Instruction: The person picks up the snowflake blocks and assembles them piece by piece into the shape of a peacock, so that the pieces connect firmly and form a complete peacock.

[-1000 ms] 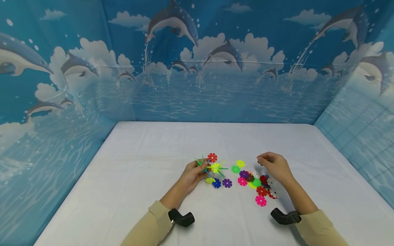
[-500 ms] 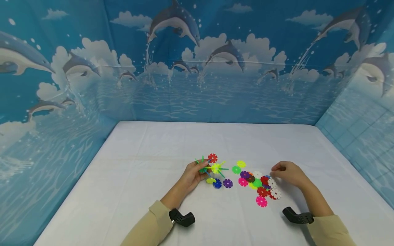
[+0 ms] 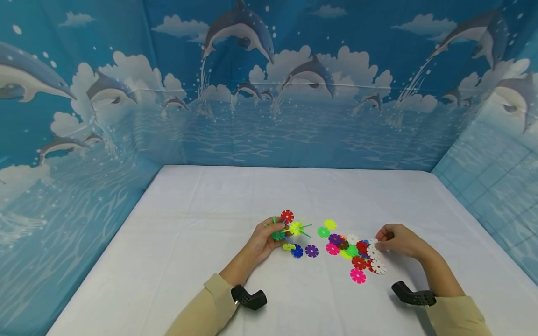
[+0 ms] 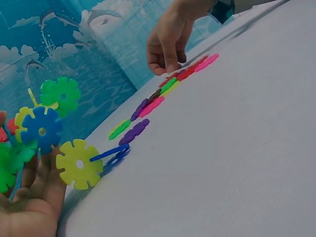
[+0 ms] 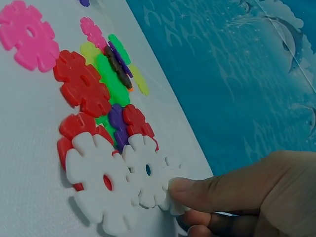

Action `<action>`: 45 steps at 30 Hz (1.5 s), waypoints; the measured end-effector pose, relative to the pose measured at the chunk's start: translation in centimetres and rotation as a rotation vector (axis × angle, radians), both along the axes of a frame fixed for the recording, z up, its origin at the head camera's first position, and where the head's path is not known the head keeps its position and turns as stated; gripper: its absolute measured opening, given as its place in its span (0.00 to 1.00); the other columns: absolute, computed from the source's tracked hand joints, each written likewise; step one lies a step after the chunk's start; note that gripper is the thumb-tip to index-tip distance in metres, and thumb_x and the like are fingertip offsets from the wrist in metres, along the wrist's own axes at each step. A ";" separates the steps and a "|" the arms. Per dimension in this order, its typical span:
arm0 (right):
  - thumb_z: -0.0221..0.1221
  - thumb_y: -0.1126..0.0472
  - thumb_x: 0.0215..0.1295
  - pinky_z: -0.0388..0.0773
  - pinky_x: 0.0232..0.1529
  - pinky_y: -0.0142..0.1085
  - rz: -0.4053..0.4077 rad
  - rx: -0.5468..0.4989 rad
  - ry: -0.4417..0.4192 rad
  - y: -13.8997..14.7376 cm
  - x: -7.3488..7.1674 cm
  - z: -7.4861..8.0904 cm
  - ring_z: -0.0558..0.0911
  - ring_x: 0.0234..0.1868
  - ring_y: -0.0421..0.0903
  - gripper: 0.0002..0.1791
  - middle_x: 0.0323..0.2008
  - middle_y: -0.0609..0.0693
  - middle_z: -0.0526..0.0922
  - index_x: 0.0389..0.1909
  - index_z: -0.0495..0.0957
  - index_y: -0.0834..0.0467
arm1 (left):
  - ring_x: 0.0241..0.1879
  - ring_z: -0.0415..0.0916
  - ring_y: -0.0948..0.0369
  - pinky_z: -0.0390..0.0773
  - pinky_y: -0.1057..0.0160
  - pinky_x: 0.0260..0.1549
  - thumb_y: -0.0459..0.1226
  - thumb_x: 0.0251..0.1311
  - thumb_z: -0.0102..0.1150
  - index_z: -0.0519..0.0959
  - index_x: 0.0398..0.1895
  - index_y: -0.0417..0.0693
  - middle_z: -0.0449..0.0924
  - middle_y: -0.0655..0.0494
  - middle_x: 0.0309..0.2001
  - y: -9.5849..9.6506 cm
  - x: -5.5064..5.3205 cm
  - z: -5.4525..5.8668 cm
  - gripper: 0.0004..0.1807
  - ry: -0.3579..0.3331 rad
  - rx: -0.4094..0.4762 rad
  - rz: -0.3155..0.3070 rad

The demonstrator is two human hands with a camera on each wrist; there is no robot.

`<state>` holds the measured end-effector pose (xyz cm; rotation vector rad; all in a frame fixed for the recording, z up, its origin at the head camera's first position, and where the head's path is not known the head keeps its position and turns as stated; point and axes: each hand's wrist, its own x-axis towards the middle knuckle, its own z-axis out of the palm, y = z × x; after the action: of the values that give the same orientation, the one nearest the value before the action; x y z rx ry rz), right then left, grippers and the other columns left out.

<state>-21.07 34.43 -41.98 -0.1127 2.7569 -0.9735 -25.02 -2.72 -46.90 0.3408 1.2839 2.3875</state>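
The right hand point(image 3: 397, 240) is pinching the edge of a white, flower-shaped plastic disc point(image 5: 174, 206) between thumb and fingers, and a second white, notched plastic disc point(image 5: 139, 154) is lying against it just beside the thumb, so a hasty lift could be dragging both along. Well apart from that pinch, the left hand point(image 3: 261, 240) is gripping a multicoloured cluster of interlocked plastic discs point(image 3: 296, 228) (rather spiky, from where I'm standing), and too hard a squeeze might be working its slots loose.
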 end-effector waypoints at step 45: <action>0.59 0.60 0.70 0.81 0.36 0.31 -0.056 -0.556 0.290 -16.2 -0.1 3.9 0.81 0.33 0.56 0.14 0.32 0.59 0.82 0.43 0.67 0.66 | 0.44 0.78 0.50 0.76 0.69 0.41 0.33 0.70 0.53 0.76 0.44 0.30 0.80 0.41 0.44 0.9 0.7 0.1 0.10 0.412 -0.383 0.277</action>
<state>-21.17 18.27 -38.06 -0.2835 2.6529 -1.8446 -24.32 -1.80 -46.79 0.5898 2.0549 2.2839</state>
